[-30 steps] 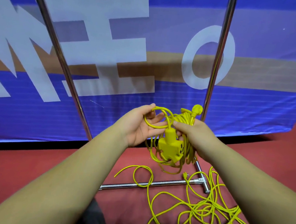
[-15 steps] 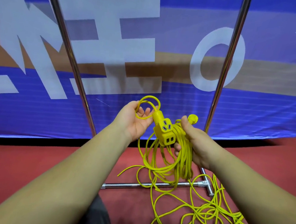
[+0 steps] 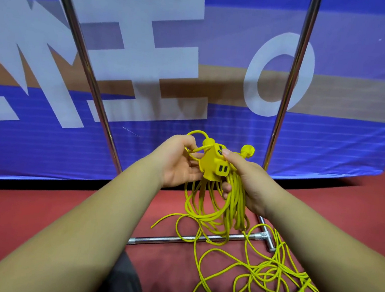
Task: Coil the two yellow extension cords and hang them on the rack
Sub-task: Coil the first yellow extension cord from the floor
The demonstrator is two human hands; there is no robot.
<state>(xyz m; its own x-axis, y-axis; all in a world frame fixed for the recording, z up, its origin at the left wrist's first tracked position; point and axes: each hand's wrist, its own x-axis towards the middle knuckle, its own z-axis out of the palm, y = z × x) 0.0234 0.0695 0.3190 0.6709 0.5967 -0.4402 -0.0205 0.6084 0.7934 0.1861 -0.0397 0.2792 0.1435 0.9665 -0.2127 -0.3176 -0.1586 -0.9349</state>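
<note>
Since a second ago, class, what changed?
The socket block rose from below the hands to between them; the right hand now thumbs it, and the left hand closed round the end loop. Unchanged: the coil in the right grip, the second cord on the floor.

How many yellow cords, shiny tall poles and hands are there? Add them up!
Yellow cords: 2, the coiled cord being held and the loose cord on the floor.
Shiny tall poles: 2, the left pole and the right pole.
Hands: 2, the left hand and the right hand.
Total: 6.
</note>
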